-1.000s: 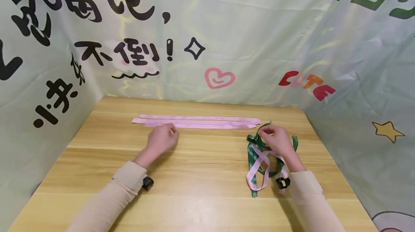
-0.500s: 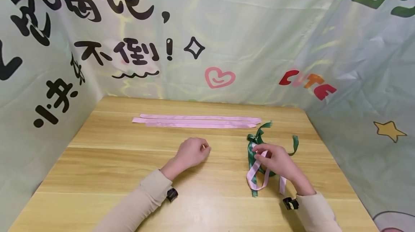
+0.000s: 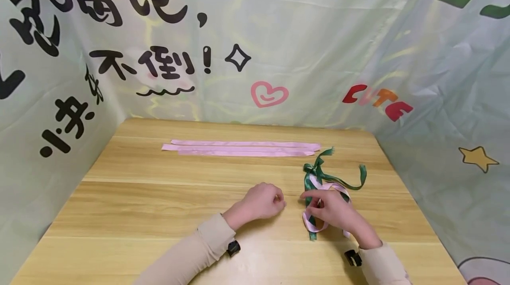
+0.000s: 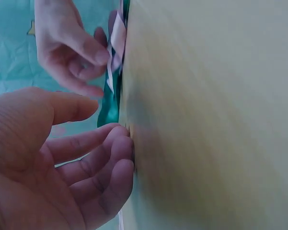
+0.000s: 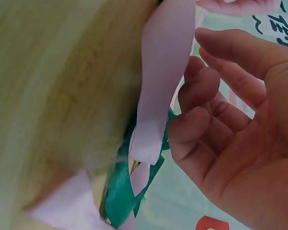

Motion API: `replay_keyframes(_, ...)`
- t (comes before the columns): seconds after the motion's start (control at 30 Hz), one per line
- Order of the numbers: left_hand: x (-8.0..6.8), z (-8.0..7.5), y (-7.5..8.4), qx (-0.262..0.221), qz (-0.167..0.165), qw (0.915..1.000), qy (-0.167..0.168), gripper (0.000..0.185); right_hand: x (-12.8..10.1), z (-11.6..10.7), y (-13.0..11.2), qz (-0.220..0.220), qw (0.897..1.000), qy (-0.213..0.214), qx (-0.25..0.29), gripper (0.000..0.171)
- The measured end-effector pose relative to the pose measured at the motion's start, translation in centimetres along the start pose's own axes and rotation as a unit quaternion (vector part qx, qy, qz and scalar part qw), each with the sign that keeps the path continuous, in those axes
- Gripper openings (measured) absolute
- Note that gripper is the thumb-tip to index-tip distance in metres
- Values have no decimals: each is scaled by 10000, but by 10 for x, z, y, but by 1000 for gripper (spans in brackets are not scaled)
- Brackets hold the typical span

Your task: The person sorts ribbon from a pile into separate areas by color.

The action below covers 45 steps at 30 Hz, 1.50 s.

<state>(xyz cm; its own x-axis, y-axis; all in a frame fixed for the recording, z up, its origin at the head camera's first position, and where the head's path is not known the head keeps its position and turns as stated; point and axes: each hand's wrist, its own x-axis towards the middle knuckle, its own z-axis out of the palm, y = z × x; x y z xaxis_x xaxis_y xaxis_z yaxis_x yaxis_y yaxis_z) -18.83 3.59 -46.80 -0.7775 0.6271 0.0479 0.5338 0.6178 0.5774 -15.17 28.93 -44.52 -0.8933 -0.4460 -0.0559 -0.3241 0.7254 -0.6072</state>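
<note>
In the head view my right hand (image 3: 334, 210) is over a tangle of ribbons at the right of the table, fingers loosely bent and holding nothing. The tangle is made of green satin ribbon (image 3: 318, 170) and pink ribbon (image 3: 307, 223), and the hand covers part of it. In the right wrist view, a flat length of pink ribbon (image 5: 167, 72) lies right beside the fingertips. My left hand (image 3: 262, 201) rests low over the table to the left of the tangle, its fingers loosely curled around nothing. The left wrist view shows its palm and relaxed fingers.
Several straight pink ribbon strips (image 3: 247, 148) lie side by side along the back of the wooden table (image 3: 167, 214). A printed cloth backdrop (image 3: 311, 46) stands behind the table and along both sides. Small black wrist cameras are strapped at the sleeves.
My left hand has moved away from the pink strips, rightward and toward me. My right hand has left the upper green ribbon and come nearer me over the tangle. The strips stay put.
</note>
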Motion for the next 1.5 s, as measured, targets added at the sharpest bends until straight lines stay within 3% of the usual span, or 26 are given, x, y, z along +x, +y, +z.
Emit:
replay_keyframes(0.23,5,10,24,112,112,9995,-279,16,-3,3,-2,-50,10000,8,-56,30)
replay_keyframes(0.37,7,15,31,169,163,9993,-281,17,-4,4,-1,3,9999,49,-148,37)
replay_keyframes(0.5,9,23,33,134,223,9994,-230,19,-5,5,0,73,9998,-31,-199,37)
replay_keyframes(0.8,13,31,37,138,358,9992,-71,21,-5,7,1,-43,9995,65,-300,3)
replay_keyframes(1.07,13,32,41,34,334,9993,-143,18,-6,8,2,45,9994,-43,-347,11)
replay_keyframes(1.27,13,33,42,-27,225,9996,-178,15,-6,9,4,-134,9995,-76,-283,12)
replay_keyframes(1.5,12,32,42,-41,140,9998,-166,23,-7,8,4,-136,9998,-129,-96,11)
